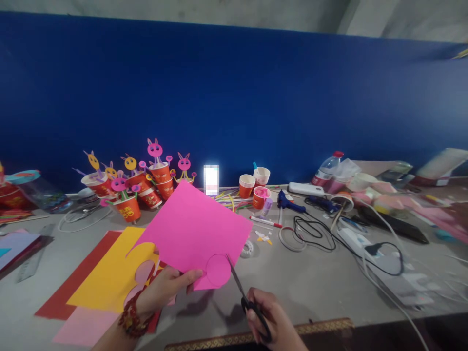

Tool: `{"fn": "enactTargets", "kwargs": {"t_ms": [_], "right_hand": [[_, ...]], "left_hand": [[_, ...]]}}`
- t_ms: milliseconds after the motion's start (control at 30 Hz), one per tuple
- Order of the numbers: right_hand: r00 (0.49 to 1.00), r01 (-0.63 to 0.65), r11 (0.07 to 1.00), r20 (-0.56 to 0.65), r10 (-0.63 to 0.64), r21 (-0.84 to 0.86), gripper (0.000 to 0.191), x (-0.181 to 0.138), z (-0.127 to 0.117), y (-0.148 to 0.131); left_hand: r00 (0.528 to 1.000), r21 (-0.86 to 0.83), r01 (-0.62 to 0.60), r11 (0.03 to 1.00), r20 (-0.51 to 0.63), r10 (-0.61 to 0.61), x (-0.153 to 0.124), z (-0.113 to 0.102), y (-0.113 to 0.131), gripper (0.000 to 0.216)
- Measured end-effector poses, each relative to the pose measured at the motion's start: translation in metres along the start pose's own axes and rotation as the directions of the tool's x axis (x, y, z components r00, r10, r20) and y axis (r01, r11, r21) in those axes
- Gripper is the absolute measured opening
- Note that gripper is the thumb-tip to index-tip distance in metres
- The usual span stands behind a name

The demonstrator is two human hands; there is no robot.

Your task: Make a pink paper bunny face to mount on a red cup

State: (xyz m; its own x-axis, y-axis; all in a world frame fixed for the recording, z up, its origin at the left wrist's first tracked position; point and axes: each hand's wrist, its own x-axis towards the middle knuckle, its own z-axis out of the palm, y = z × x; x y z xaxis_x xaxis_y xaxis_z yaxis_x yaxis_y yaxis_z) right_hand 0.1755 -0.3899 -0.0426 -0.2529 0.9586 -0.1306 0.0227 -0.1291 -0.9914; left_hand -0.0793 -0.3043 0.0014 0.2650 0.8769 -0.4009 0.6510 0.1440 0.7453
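Note:
My left hand pinches the lower edge of a bright pink sheet of paper, thumb on top, and holds it up above the table. A circle is drawn near the sheet's lower corner, and part of its right side is cut along the line. A curved piece is gone from the sheet's left side. My right hand grips the black handles of a pair of scissors. The blades point up and left, their tips at the circle's upper right edge.
Yellow paper, dark red paper and pale pink paper lie at left. Several decorated paper cups stand behind. A blue glue gun, black cable and white power strip lie at right.

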Motion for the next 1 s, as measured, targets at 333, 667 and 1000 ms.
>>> {"fn": "enactTargets", "kwargs": {"t_ms": [333, 667, 1000], "right_hand": [[1.0, -0.007, 0.999, 0.017, 0.006, 0.047, 0.062, 0.002, 0.001, -0.009], [1.0, 0.005, 1.0, 0.012, -0.005, 0.004, 0.06, 0.001, -0.002, 0.002], [1.0, 0.0, 1.0, -0.014, -0.001, -0.026, 0.061, 0.0, -0.001, 0.0]], "left_hand": [[0.999, 0.079, -0.006, 0.997, 0.045, 0.002, -0.001, -0.006, 0.0, 0.064], [0.999, 0.11, -0.048, 0.993, 0.018, 0.046, -0.001, -0.011, 0.007, 0.063], [0.995, 0.072, -0.083, 0.994, 0.058, 0.079, 0.004, -0.012, 0.007, 0.062]]}}
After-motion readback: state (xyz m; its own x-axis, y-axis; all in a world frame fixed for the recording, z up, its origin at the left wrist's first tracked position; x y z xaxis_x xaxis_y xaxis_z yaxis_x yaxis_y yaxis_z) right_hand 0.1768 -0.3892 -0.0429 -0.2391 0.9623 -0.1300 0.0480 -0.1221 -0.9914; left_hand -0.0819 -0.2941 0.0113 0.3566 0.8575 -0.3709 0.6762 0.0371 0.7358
